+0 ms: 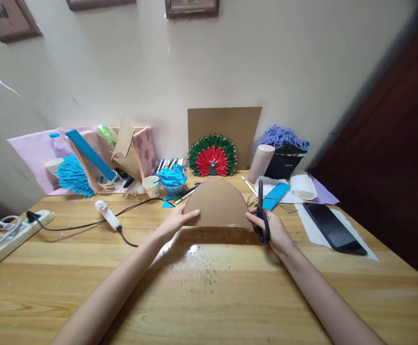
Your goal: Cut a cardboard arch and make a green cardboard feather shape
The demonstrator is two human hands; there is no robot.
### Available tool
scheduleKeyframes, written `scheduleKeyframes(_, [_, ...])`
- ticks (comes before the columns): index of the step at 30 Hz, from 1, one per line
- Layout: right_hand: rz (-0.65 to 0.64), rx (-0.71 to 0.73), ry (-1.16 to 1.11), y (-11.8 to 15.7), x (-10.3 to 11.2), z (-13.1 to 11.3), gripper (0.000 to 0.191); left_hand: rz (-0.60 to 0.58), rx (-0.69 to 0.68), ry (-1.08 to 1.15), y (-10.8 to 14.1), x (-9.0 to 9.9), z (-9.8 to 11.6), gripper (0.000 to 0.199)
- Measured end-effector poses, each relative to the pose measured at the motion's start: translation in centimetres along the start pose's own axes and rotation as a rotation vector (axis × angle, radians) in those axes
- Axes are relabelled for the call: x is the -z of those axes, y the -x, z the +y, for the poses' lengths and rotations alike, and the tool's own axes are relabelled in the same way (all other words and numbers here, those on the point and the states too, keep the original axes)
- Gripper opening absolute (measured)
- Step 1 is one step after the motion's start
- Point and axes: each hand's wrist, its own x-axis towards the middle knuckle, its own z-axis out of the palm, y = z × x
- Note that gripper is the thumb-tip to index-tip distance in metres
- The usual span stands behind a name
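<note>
A brown cardboard half-circle [218,203] is held up above the table, its curved edge at the top and its straight edge toward me. My left hand [180,220] pinches its left corner, with the thumb on the near face. At the right corner, my right hand [271,227] grips the cardboard between thumb and fingers and also keeps hold of black-handled scissors [262,218], whose blades point upward. Behind the cardboard stands a green and red peacock craft [213,158].
A wooden table [194,302] carries a glue gun [108,215] with a cord and a power strip [18,235] at left. Blue pieces fill a bowl [173,182]. A phone [333,227], paper and yarn [284,138] lie at right. A cardboard sheet [226,120] leans on the wall.
</note>
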Motion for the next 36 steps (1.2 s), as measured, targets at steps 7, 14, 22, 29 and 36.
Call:
scheduleKeyframes(7, [0.022,-0.01,-0.177,-0.4,0.2,-0.8,0.038,0.061,-0.01,-0.003,-0.6,0.8,-0.4,0.05])
scheduleKeyframes(14, [0.114,-0.07,-0.19,-1.1,0.9,-1.2,0.046,0.129,-0.014,0.024,-1.0,1.1,-0.9,0.05])
scheduleKeyframes(22, [0.121,0.053,1.044,-0.3,2.5,-1.9,0.022,0.132,0.034,-0.057,-0.8,0.8,-1.1,0.054])
scheduleKeyframes(29, [0.092,0.063,1.236,-0.3,2.6,-1.7,0.024,0.15,0.079,-0.401,0.6,-1.4,-4.6,0.05])
scheduleKeyframes(36, [0.209,0.163,1.139,-0.4,3.3,-2.5,0.02,0.512,-0.23,-1.318,-0.2,0.0,-3.9,0.027])
